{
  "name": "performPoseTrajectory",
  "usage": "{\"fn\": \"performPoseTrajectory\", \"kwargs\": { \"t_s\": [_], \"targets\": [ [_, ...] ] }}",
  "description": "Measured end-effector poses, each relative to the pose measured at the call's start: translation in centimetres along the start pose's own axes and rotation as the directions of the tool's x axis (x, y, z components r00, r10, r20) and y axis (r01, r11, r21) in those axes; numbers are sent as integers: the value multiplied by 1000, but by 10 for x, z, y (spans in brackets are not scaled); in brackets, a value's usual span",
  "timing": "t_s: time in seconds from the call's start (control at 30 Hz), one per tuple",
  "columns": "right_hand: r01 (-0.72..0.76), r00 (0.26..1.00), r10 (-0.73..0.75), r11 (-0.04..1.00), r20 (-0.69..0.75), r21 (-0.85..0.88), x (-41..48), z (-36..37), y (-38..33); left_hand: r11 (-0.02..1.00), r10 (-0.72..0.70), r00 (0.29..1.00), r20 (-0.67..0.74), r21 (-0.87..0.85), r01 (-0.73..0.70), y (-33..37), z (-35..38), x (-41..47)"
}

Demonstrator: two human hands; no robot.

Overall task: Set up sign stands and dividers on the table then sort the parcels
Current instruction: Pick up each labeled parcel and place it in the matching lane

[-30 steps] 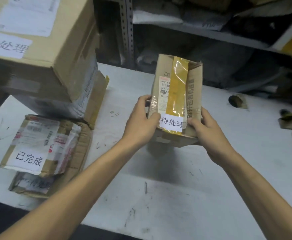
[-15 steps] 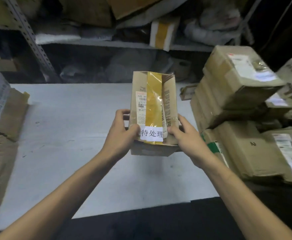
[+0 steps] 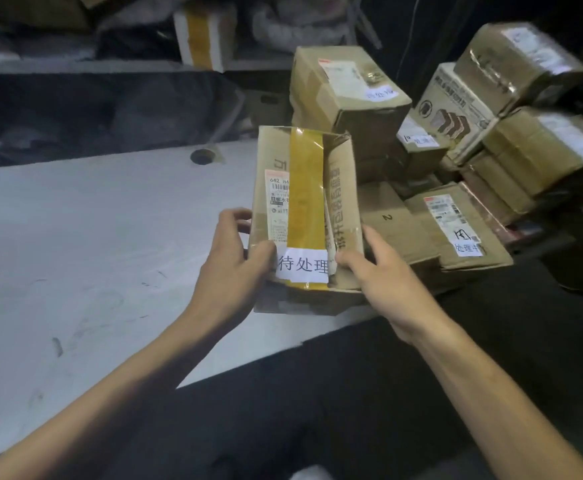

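Observation:
I hold a cardboard parcel point(image 3: 338, 188) upright over the right end of the white table point(image 3: 75, 237). It has a yellow tape strip down its front, a shipping label and a white paper tag with printed characters. My left hand point(image 3: 234, 268) grips its lower left side, thumb on the front. My right hand point(image 3: 380, 282) grips its lower right side. Just right of the parcel lies a pile of cardboard parcels point(image 3: 435, 233) with similar white tags. No sign stands or dividers are in view.
Taller stacked boxes point(image 3: 349, 95) and more stacked boxes point(image 3: 539, 140) rise at the right. Behind the table runs a shelf with bags and a white box with yellow tape point(image 3: 203, 32). A round hole point(image 3: 202, 156) is in the table's back edge. Dark floor lies below the table's front edge.
The view has swung right from the left pile of parcels to the right pile. Both hands have carried the tagged parcel along, and it is now beside the right stack.

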State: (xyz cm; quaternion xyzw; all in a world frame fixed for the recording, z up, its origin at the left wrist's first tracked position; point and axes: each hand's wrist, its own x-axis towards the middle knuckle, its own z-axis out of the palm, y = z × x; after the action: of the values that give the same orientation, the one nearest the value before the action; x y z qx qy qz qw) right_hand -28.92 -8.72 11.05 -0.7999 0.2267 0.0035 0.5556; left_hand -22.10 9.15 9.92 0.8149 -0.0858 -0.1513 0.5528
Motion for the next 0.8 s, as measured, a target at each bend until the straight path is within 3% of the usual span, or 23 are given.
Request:
{"fn": "performPoseTrajectory", "kwargs": {
  "t_s": [0.23,0.43,0.8],
  "targets": [
    [53,999,-53,999,-11,-5,3,-60,16,1000,7,999,-39,5,-7,41,62,-7],
    [128,985,-128,992,112,13,30,-135,26,998,1,984,-180,-56,-11,75,114,-1],
    [139,963,-133,990,235,-10,93,-216,47,993,-86,955,-284,-100,60,115,205,30]
  ]
}}
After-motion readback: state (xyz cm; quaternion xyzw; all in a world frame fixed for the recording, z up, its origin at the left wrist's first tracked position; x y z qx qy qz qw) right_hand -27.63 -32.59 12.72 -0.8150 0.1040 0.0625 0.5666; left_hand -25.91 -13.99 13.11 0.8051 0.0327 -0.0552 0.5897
